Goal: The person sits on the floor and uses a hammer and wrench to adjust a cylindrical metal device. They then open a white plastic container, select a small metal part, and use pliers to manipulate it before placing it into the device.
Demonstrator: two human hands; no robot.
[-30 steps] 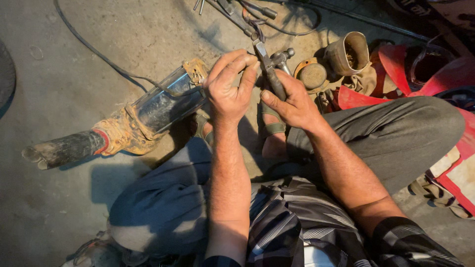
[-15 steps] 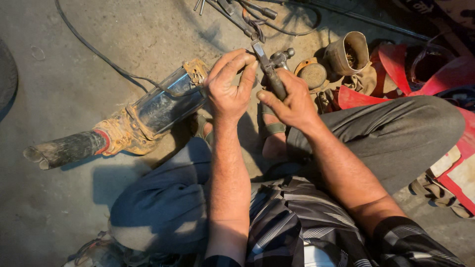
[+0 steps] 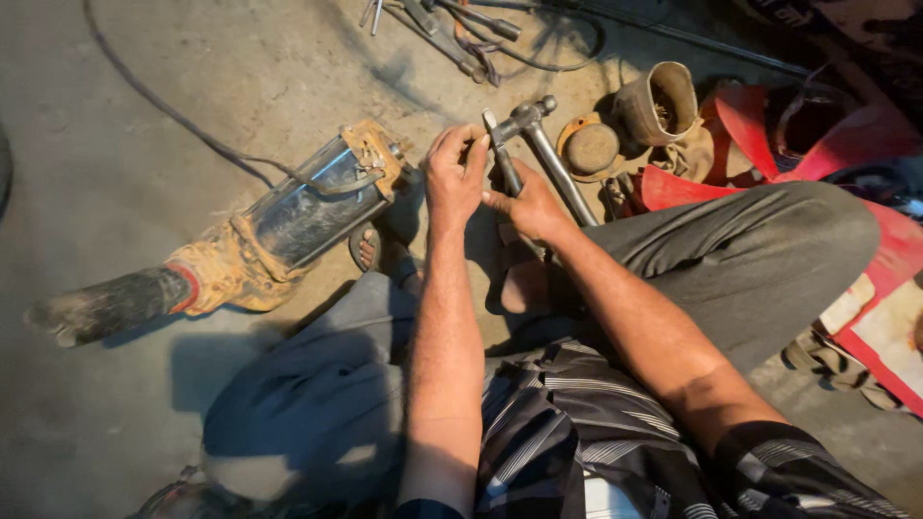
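Observation:
My left hand (image 3: 455,180) and my right hand (image 3: 524,207) meet over the floor in front of my crossed legs. Both close on a dark flat metal tool (image 3: 504,159). My right hand grips its lower part, and my left fingers pinch its upper end. Just right of it lies a steel hammer (image 3: 550,154), its head beside the tool's tip and its handle running past my right wrist. Left of my hands a muddy steel-bodied pump (image 3: 308,207) lies on the concrete. A black hose stub (image 3: 106,308) sticks out of its far end.
A rusty metal cup (image 3: 659,101) and a round rusty disc (image 3: 588,146) sit beyond the hammer. Red plastic parts (image 3: 769,125) lie at the right. Loose tools and rods (image 3: 452,29) lie at the top. A black cable (image 3: 173,111) crosses the floor. My sandalled foot (image 3: 375,245) rests by the pump.
My left hand has opened off the tool's middle and now pinches its top. The hammer's head and handle show more fully beside my right hand.

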